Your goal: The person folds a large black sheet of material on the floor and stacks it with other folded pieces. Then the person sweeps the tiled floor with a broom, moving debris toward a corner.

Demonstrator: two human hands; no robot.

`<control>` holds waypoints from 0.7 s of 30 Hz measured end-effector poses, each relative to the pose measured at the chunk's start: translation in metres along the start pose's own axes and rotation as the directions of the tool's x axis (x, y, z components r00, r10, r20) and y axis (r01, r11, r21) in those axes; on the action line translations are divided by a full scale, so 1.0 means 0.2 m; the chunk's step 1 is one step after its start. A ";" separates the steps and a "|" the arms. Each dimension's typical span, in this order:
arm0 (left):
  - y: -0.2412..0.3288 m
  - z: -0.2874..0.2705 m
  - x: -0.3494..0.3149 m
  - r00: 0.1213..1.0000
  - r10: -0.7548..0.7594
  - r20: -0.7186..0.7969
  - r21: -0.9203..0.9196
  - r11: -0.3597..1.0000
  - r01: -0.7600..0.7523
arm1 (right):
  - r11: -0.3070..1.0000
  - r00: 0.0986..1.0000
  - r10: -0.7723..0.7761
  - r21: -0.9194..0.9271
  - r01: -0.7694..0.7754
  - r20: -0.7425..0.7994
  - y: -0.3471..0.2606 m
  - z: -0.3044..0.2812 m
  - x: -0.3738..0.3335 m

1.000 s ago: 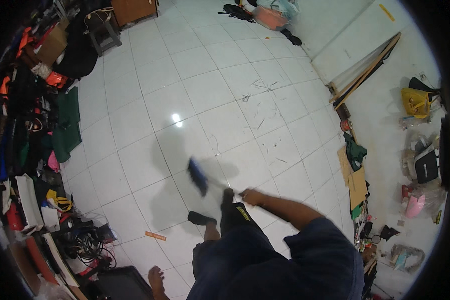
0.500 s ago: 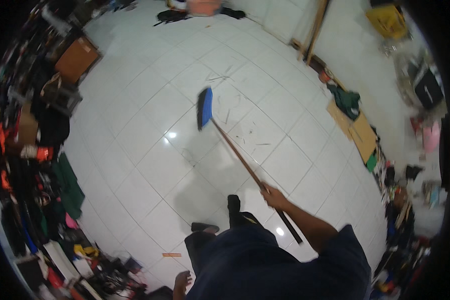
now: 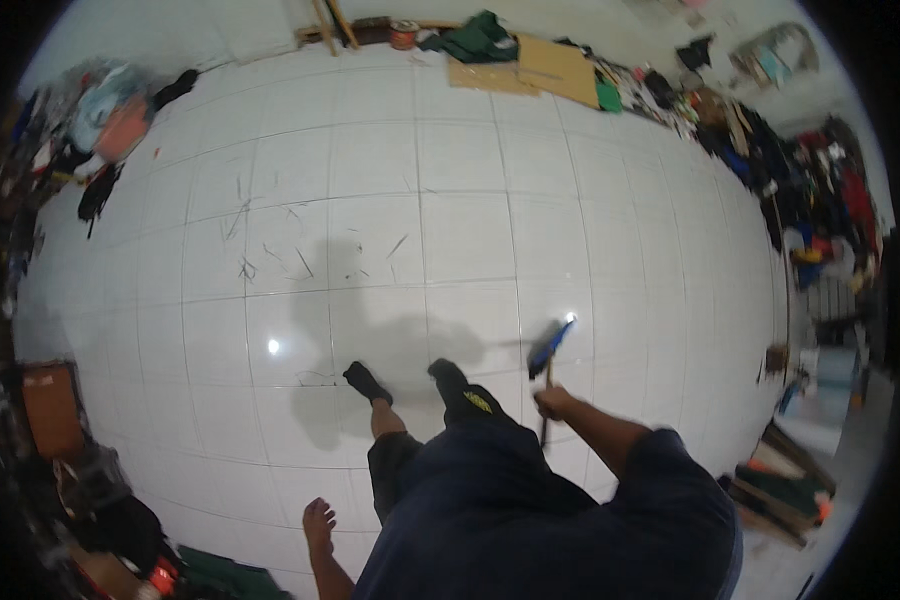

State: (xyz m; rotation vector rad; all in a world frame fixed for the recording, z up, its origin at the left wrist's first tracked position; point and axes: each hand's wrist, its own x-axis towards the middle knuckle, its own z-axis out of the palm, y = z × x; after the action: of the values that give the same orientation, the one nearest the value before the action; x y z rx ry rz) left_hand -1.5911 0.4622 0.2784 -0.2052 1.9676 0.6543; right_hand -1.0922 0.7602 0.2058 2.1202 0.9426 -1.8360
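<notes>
My right hand (image 3: 552, 403) is closed round the stick of a broom, to the right of my feet. The blue broom head (image 3: 552, 347) with dark bristles points up and away from the hand; I cannot tell whether it touches the floor. Below the hand, a short length of the dark stick shows. Off to the left of my body hangs my left hand (image 3: 319, 520), its fingers apart and nothing in them. Thin dark scraps (image 3: 304, 262) lie scattered over the white floor tiles (image 3: 470, 235), ahead and to the left of my dark-socked feet.
Flat cardboard (image 3: 560, 72) and a dark green cloth (image 3: 478, 40) lie along the far wall. A heap of clothes and odds (image 3: 805, 190) runs down the right side. At the left stand a brown box (image 3: 53, 408) and more clutter; an orange item (image 3: 125, 130) sits far left.
My body has turned to the right, so the scraps now appear further left. The broom has swung in closer on my right, its head lifted from among the scraps. The left hand is still empty.
</notes>
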 end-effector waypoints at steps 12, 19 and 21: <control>0.20 -0.99 0.30 1.000 -0.001 -0.011 0.071 0.997 0.001 | 0.782 0.731 -0.512 -0.108 0.614 0.451 -1.98 1.89 0.45; 0.60 -0.71 0.71 0.998 -0.015 0.067 0.123 0.992 0.006 | 0.855 0.749 -0.501 0.115 0.506 0.434 -1.58 1.38 -0.11; 0.75 -0.55 0.78 0.995 0.027 0.101 0.119 0.992 -0.039 | 0.702 0.723 -0.653 -0.178 0.690 0.225 -1.30 1.05 -0.32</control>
State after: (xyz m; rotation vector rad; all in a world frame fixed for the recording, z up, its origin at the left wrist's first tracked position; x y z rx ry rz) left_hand -1.8115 0.5509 0.2342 -0.0650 1.9110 0.5539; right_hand -1.4154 0.8327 0.2872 1.5502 1.9947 -1.9639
